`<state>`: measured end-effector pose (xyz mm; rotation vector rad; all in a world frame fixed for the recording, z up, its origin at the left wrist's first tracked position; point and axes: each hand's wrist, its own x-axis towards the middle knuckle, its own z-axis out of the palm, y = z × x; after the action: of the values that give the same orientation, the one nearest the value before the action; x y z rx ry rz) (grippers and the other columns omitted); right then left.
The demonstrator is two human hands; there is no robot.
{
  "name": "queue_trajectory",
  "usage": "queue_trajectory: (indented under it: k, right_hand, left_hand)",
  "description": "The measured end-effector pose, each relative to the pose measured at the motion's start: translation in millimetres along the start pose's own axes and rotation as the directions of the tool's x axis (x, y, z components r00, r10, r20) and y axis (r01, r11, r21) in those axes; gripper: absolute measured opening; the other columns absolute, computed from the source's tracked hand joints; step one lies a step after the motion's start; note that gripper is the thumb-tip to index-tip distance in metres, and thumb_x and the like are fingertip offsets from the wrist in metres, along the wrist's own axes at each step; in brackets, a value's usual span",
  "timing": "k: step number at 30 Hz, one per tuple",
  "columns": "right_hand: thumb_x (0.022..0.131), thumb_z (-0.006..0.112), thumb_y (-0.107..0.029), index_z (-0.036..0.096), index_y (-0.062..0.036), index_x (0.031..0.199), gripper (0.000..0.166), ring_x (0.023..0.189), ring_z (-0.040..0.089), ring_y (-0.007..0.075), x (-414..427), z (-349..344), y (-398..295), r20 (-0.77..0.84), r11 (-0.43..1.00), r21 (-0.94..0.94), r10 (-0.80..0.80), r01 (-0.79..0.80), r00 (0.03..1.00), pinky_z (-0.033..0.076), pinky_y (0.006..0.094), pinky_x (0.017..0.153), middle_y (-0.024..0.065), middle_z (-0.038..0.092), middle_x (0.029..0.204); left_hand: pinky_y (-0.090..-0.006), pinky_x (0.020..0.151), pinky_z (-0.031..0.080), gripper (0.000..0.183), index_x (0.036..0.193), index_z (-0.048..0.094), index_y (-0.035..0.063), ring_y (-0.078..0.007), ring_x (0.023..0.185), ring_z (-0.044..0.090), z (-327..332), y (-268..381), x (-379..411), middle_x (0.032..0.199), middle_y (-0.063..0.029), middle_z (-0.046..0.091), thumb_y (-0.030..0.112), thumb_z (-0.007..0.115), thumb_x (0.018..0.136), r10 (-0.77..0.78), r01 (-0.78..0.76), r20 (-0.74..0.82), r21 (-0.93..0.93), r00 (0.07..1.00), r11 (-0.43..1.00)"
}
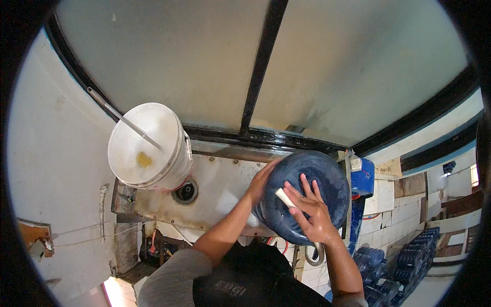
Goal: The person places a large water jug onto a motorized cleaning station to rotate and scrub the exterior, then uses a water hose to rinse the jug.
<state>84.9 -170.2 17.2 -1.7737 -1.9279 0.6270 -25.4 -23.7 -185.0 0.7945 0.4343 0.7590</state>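
A large blue plastic water jug [276,218] stands bottom-up at the right end of a metal counter [218,180], its base wet. My left hand [260,183] grips the jug's left side, its fingertips hidden behind it. My right hand [311,209] lies on the jug's base with fingers spread. A short cream-white tube [284,197] is held between its thumb and forefinger. Below the right wrist hangs a curved grey hose-like piece [316,258]; whether it joins the tube cannot be seen.
At the counter's left stands a white bucket [180,161] with foamy contents, a yellow lump [144,159] and a long-handled rod [126,119]. Near it is a round drain [186,190]. Frosted panels [184,65] rise behind. Several blue jugs [410,264] lie at far right, beyond a blue container [362,177].
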Motion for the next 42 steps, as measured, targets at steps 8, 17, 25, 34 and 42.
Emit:
queue_trajectory:
  k: [8,17,25,34,42]
  right_hand:
    - [0.106,0.056,-0.023,0.056,-0.0139,0.154,0.049,0.159,0.030,0.0416,3.6,-0.2,-3.3,-0.034,0.999,0.037,0.037,-0.035,0.999,0.011,0.0585,0.130,0.0095,0.053,0.161]
    - [0.105,0.059,-0.020,0.056,-0.0136,0.154,0.050,0.158,0.031,0.0416,3.5,-0.4,0.8,-0.045,0.999,0.053,0.017,-0.014,0.999,0.013,0.0587,0.129,0.0099,0.050,0.163]
    - [0.104,0.060,-0.023,0.059,-0.0133,0.152,0.049,0.160,0.028,0.0413,4.6,-0.3,-5.3,-0.047,0.997,0.063,0.042,-0.039,0.998,0.009,0.0584,0.129,0.0101,0.053,0.161]
    - [0.103,0.060,-0.022,0.060,-0.0121,0.152,0.050,0.160,0.026,0.0430,2.2,1.2,-4.0,-0.016,0.999,0.033,-0.008,0.009,1.000,0.005,0.0608,0.129,0.0107,0.053,0.160]
    - [0.104,0.059,-0.020,0.060,-0.0147,0.152,0.048,0.160,0.030,0.0370,3.4,-4.6,-1.0,-0.088,0.994,-0.055,0.093,-0.098,0.992,-0.006,0.0647,0.127,0.0066,0.054,0.161]
  left_hand:
    - [-0.0373,0.118,0.041,0.063,0.152,0.054,0.0007,-0.0222,0.133,0.060,-33.6,-20.4,28.2,0.147,-0.0148,0.062,0.047,0.053,0.109,-0.166,0.169,0.168,-0.007,0.972,0.986]
    - [-0.0373,0.121,0.039,0.055,0.154,0.048,-0.0004,-0.0191,0.137,0.056,-77.5,-84.2,1.3,0.151,-0.0124,0.058,0.036,0.046,0.113,-0.172,0.167,0.068,0.065,0.983,0.984]
    - [-0.0380,0.120,0.040,0.057,0.154,0.048,-0.0013,-0.0223,0.136,0.057,-93.4,-130.9,2.4,0.151,-0.0130,0.058,0.038,0.038,0.114,0.053,-0.051,-0.009,0.174,0.999,0.983]
    - [-0.0396,0.117,0.044,0.059,0.153,0.050,0.0011,-0.0250,0.132,0.061,-86.9,-91.7,13.5,0.144,-0.0130,0.064,0.044,0.034,0.116,-0.291,0.307,0.132,-0.121,0.947,0.944]
    - [-0.0397,0.113,0.048,0.050,0.150,0.055,0.0044,-0.0238,0.125,0.065,-118.5,-202.0,-31.3,0.138,-0.0115,0.068,0.039,0.043,0.115,-0.060,0.019,-0.196,-0.204,0.979,0.979]
